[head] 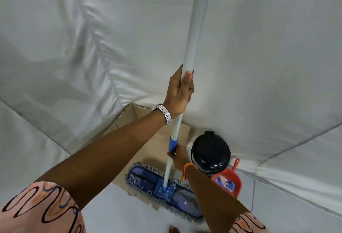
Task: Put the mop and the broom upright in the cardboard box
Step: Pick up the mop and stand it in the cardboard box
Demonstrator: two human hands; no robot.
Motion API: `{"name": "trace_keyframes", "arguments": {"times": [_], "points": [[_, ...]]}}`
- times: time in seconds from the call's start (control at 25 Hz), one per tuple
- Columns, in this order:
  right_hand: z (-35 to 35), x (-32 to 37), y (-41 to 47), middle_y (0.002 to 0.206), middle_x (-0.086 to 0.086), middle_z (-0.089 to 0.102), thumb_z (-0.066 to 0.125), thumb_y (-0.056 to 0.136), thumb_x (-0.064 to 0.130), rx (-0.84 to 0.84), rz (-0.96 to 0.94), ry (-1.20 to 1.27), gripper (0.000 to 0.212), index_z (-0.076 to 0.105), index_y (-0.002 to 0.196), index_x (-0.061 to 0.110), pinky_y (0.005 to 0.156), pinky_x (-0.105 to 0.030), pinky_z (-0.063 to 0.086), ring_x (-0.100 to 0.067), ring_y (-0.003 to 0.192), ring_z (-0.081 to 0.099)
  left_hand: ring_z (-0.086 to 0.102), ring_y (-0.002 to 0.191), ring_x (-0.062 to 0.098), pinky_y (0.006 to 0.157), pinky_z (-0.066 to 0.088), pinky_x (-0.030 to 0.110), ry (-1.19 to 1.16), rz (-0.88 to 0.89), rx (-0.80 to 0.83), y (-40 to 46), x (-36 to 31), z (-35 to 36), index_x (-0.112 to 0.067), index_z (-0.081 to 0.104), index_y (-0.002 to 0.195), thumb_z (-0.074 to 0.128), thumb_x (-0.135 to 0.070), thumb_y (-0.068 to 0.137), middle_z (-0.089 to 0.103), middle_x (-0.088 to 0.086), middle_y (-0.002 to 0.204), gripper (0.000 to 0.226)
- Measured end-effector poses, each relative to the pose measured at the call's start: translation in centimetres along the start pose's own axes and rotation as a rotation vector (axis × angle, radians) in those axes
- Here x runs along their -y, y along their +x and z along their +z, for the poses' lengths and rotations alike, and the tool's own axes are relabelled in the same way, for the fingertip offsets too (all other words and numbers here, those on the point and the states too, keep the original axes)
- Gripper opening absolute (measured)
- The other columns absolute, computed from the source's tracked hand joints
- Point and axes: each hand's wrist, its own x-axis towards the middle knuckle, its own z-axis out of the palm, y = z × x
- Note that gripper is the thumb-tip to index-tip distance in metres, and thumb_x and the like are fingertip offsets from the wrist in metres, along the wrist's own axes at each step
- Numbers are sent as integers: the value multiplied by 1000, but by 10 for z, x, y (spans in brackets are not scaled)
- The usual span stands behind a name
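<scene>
A flat mop with a blue fringed head (148,182) and a long white pole (196,29) stands nearly upright in front of me. My left hand (180,92) is wrapped around the pole high up. My right hand (178,157) grips it lower, just under the blue collar (172,144). The mop head hangs over the front edge of an open cardboard box (129,120) that stands against the white sheet. Whether the head touches the box is unclear. No broom is in view.
A black round-lidded bin (211,152) stands right of the box, with a red dustpan (228,182) leaning beside it. White fabric (74,47) covers the walls behind. The floor (277,205) is pale grey. My bare toes (174,230) show at the bottom edge.
</scene>
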Motion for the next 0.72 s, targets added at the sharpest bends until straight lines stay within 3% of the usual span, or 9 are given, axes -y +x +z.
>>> {"name": "trace_keyframes", "arguments": {"times": [0.12, 0.28, 0.48, 0.64, 0.72], "points": [[23, 28, 51, 112, -15, 67, 66, 87, 9, -35, 44, 11, 34, 56, 119, 8, 93, -45, 50, -33, 103, 62, 24, 37, 14, 37, 19, 27, -29, -8, 21, 39, 20, -48, -11, 46, 87, 37, -40, 98, 31, 8, 52, 33], [49, 60, 120, 114, -13, 67, 65, 87, 6, -55, 68, 33, 41, 54, 125, 12, 94, -42, 50, -31, 104, 61, 28, 35, 18, 39, 28, 23, -65, 2, 105, 92, 54, -109, -12, 47, 87, 45, -62, 87, 37, 7, 48, 50], [83, 85, 210, 109, -10, 65, 59, 87, -3, -149, 152, 120, 39, 55, 123, 11, 96, -44, 50, -29, 103, 60, 32, 40, 23, 43, 31, 30, -86, -25, 197, 157, 111, -174, -13, 47, 87, 46, -63, 86, 39, 10, 50, 51], [105, 95, 268, 101, -6, 62, 59, 87, -4, -204, 230, 134, 37, 56, 120, 10, 88, -33, 47, -24, 95, 58, 36, 43, 23, 44, 35, 34, -79, -39, 288, 193, 151, -203, -13, 46, 83, 48, -63, 85, 39, 12, 55, 50], [113, 92, 294, 99, -5, 60, 58, 87, -5, -216, 259, 153, 35, 57, 118, 11, 90, -34, 48, -25, 95, 58, 37, 45, 24, 45, 36, 38, -79, -43, 321, 206, 169, -212, -16, 46, 81, 48, -65, 84, 40, 13, 56, 48]]}}
